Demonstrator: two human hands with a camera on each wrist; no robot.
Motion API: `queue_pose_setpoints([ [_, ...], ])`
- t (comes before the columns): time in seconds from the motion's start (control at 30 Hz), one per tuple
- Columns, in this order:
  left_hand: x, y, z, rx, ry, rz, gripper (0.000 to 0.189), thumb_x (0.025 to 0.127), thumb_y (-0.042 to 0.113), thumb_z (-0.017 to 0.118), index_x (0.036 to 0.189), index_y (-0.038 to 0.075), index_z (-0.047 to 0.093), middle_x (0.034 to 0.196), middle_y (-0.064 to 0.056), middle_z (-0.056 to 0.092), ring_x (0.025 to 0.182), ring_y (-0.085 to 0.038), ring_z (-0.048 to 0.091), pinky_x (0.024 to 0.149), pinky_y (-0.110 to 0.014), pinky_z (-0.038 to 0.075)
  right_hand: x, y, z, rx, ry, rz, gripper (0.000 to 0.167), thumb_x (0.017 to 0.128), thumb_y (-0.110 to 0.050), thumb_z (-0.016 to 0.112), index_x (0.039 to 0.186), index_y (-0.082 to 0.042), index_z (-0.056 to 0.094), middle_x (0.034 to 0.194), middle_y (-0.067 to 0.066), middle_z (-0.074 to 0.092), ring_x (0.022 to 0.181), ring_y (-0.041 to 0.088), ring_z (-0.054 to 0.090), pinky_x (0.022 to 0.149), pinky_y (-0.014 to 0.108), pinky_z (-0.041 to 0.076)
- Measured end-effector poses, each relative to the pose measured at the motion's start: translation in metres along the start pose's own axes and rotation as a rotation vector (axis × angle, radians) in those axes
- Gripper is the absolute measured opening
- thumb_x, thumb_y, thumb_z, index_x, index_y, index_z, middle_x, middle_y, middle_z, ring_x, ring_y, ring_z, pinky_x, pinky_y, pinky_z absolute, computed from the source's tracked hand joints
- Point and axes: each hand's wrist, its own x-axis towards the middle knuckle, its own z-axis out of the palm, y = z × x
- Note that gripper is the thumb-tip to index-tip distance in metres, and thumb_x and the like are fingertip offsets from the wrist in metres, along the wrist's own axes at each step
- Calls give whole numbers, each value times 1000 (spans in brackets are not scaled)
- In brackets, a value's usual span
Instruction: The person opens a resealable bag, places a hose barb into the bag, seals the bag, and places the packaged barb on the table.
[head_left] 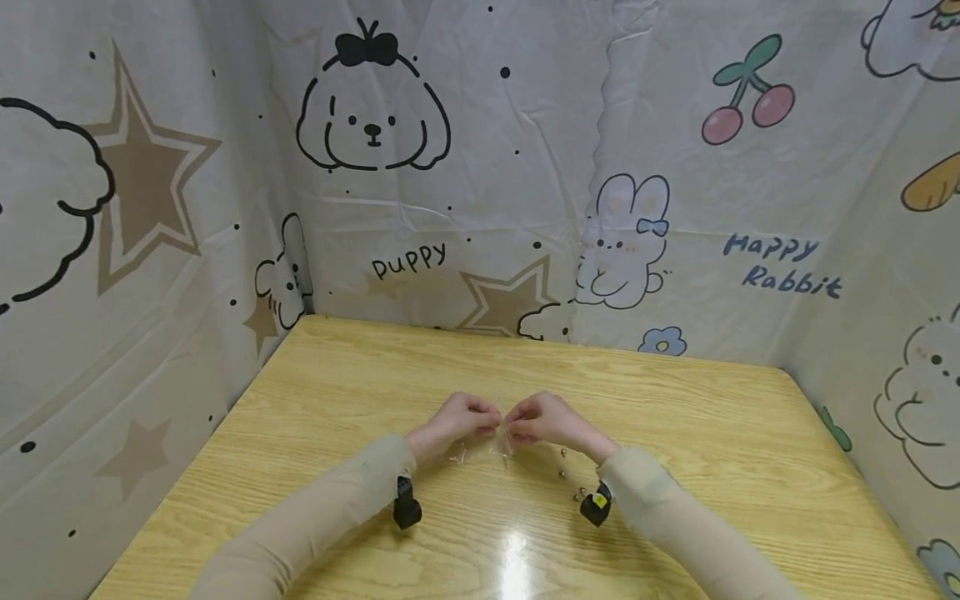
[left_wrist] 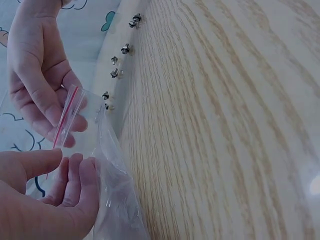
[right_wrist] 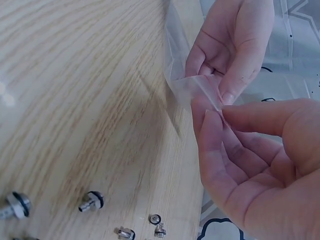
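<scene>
Left wrist view shows a clear bag (left_wrist: 119,202) over the table (left_wrist: 225,125), left hand (left_wrist: 42,205) and right hand (left_wrist: 37,70) each pinching its red-striped edge, presumably for steady control; metal fittings (right_wrist: 92,201) lie near the right hand, perhaps for easy reach.

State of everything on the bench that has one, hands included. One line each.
Clear zip bag: held at its red-striped edge, wrinkled; whether the seal is open, can't tell
Left hand: pinching the bag
Right hand: pinching the bag's edge
Metal fittings with black rings: loose, scattered outside the bag
Backdrop cloth: hanging, creased
</scene>
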Motion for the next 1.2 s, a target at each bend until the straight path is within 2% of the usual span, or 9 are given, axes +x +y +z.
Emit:
queue_pose_setpoints([
  [0.2, 0, 0, 1, -16, -4, -10, 20, 94, 9, 66, 105, -7, 72, 112, -16, 72, 96, -17, 70, 86, -31, 60, 0, 0, 0, 13, 3, 8, 19, 94, -4, 61, 105, 7, 71, 97, 19, 76, 78, 13, 73, 74, 32, 63],
  [0.5, 1, 1, 1, -19, -22, -43, 21, 95, 15, 66, 106, -2, 72, 109, -15, 74, 96, -19, 72, 86, -30, 60, 1, 2, 3, -56, 63, 21, 16, 95, -9, 62, 99, 2, 73, 88, 13, 76, 74, 15, 72, 70, 34, 62],
  [0.73, 3, 1, 1, -18, -30, -35, 25, 93, 20, 70, 104, -2, 73, 106, -14, 75, 92, -16, 72, 85, -31, 60, 2, 4, 5, -28, 82, 26, 16, 95, -9, 63, 99, 3, 73, 89, 14, 76, 75, 17, 73, 71, 34, 63],
  [0.97, 2, 3, 0, -15, -30, -13, 22, 92, 12, 68, 107, -5, 72, 108, -17, 73, 94, -18, 72, 85, -31, 60, 3, 3, 6, -55, 95, 44, 15, 94, -10, 63, 96, 1, 73, 86, 11, 76, 72, 14, 72, 69, 32, 62],
  [1.2, 3, 4, 0, -38, -2, -52, 18, 92, 7, 65, 102, -5, 73, 103, -16, 75, 82, -12, 68, 78, -27, 60, 2, 2, 8, -82, 129, 48, 12, 93, -8, 61, 94, -1, 72, 84, 9, 74, 69, 11, 67, 64, 26, 58],
])
